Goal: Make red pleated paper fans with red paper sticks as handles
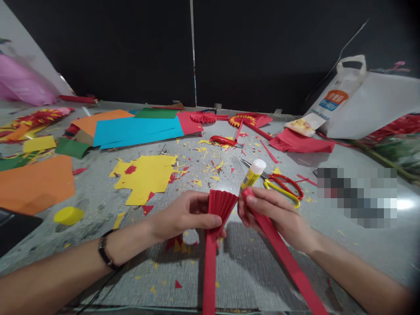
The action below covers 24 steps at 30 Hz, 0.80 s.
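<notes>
Above the middle front of the table, my left hand (197,214) is closed on a red pleated paper fan (223,204). Its thumb presses the pleats together, and a flat red length (209,280) runs down from under the thumb to the lower edge of the view. My right hand (272,212), just to the right and apart from the fan, pinches the top end of a red folded paper strip (288,264). That strip slants down to the lower right. A yellow glue stick (252,175) with a white cap stands tilted just behind my right fingers.
Scissors (285,186) with red and yellow handles lie behind my right hand. Farther back is a red-handled tool (225,141). Yellow paper (149,177), blue paper (138,131) and orange paper (39,183) lie left, among scattered scraps. A white plastic bag (348,100) stands back right.
</notes>
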### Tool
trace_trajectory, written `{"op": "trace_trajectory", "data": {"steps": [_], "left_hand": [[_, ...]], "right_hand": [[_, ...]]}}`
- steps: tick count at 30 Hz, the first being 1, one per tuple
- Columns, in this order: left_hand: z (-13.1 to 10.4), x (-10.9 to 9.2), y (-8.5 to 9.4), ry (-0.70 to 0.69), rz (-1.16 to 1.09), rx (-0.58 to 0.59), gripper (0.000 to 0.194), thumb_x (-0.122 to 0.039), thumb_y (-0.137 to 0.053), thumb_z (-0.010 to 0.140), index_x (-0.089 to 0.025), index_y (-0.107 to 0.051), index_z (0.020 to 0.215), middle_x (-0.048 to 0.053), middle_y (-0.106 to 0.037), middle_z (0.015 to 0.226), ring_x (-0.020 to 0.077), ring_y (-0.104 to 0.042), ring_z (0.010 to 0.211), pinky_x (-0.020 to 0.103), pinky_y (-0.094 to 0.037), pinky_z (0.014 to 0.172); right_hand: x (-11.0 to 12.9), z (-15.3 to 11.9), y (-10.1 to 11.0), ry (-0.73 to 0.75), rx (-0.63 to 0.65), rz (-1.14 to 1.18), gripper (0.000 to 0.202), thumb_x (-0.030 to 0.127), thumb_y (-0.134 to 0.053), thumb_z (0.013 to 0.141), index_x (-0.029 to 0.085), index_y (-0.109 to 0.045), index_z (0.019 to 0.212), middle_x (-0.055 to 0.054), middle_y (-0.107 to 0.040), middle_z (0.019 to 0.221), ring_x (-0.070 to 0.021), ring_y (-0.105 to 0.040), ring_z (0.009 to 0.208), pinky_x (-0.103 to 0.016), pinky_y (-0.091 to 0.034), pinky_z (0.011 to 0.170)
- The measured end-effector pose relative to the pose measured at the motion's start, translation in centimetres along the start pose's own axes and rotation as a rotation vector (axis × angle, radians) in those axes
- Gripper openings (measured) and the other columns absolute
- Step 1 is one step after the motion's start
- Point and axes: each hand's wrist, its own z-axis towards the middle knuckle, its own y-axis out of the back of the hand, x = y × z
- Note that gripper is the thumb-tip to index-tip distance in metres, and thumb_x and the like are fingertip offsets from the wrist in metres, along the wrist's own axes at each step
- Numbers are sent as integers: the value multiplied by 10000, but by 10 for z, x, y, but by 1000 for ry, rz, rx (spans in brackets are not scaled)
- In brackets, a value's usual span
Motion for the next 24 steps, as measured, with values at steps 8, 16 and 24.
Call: {"op": "trace_trajectory", "data": {"steps": [8, 16, 24], "left_hand": [[7, 11, 6, 6, -85, -125, 317, -457, -840, 867, -234, -782, 1085, 87, -840, 959, 243, -804, 820, 319, -643, 722], [5, 9, 4, -15, -182, -123, 253, -375, -840, 890, -165, -774, 1015, 90, -832, 939, 236, -800, 826, 321, -648, 745], [6, 9, 1, -7, -142, -190, 337, -452, -853, 850, -205, -777, 1067, 100, -833, 1011, 297, -804, 904, 380, -622, 781]], "right_hand": [[1, 8, 4, -37, -174, -60, 398, 440, -459, 1077, 163, -723, 968, 13, -596, 590, -130, -527, 527, -274, -406, 546], [5, 11, 2, -59, -195, -49, 366, 525, -620, 1019, 209, -676, 843, -42, -729, 786, -171, -674, 663, -311, -533, 659], [2, 10, 3, 159, -258, -257, 214, 421, -648, 1013, 277, -802, 979, -20, -725, 828, -189, -651, 768, -318, -529, 695]]}}
